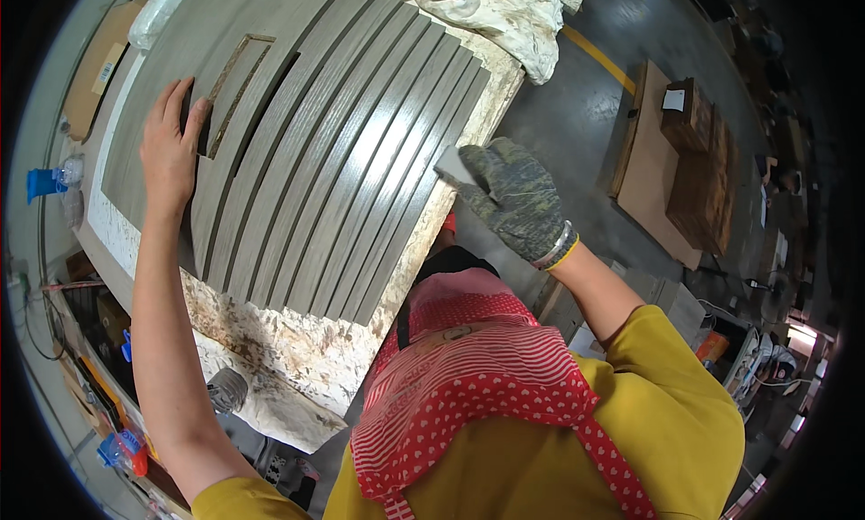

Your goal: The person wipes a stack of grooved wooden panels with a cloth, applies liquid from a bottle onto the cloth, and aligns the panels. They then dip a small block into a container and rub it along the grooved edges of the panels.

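My bare left hand [171, 150] rests on a grey wood-grain panel [243, 11], fingers stretched out and thumb apart. Beside its thumb is a narrow rectangular cutout [230, 83] with a rough brown edge. Several long grey wood-grain strips [360, 141] lie side by side to the right, dark gaps between them and light glaring off their faces. My right hand [523, 200], in a grey-green knit glove, is closed around a small pale grey flat block [455, 167]. That block is at the right edge of the outermost strip; whether it touches is unclear.
Under the strips is a stained, paint-flecked work table [297, 349]. A crumpled, dirty white cloth [505, 15] hangs over its far right corner. Brown boxes [703, 168] stand on the floor at right, near a yellow floor line [599, 59]. A blue-capped clear bottle [54, 182] stands at left.
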Available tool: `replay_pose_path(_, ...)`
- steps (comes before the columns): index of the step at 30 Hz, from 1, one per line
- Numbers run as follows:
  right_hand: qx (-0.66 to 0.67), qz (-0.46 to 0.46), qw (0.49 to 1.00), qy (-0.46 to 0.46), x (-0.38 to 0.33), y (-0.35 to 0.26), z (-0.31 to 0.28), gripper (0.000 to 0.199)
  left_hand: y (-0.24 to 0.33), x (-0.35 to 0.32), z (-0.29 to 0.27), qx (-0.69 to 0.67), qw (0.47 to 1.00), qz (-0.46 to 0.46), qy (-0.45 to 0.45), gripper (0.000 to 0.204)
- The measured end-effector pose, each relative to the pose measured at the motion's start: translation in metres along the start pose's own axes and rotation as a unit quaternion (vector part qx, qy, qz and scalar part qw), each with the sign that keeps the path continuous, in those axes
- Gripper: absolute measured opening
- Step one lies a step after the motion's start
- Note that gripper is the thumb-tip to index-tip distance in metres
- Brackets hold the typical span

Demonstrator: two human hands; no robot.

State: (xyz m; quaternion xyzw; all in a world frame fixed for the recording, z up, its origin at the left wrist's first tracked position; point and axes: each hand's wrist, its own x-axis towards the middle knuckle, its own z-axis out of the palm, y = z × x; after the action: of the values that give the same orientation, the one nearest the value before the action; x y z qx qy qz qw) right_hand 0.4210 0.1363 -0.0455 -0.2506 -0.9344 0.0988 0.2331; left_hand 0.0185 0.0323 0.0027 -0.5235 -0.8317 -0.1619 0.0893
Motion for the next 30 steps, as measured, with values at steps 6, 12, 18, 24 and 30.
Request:
replay_pose_path(6, 0.076, 0.077, 0.994, -0.012, 0.007, 0.018, 0.015, 0.044, 0.006, 0.002, -0.001, 0.007, 1.000, 0.012, 0.006, 0.046)
replay_pose_path(12, 0.108, 0.103, 0.988, -0.036, 0.009, 0.016, 0.007, 0.044, -0.006, -0.001, 0.001, -0.016, 1.000, 0.002, 0.000, 0.049)
replay_pose_path(18, 0.084, 0.087, 0.989, -0.090, 0.007, 0.020, 0.005, 0.046, -0.001, -0.001, 0.000, 0.009, 1.000, 0.003, -0.003, 0.049)
replay_pose_path(24, 0.040, 0.026, 0.999, 0.003, 0.007, 0.032, 0.017, 0.042, 0.004, 0.002, -0.002, 0.007, 1.000, 0.008, -0.008, 0.049)
replay_pose_path(30, 0.053, 0.100, 0.991, -0.065, 0.015, 0.039, 0.004, 0.043, 0.003, 0.000, -0.002, -0.009, 1.000, -0.002, -0.012, 0.048)
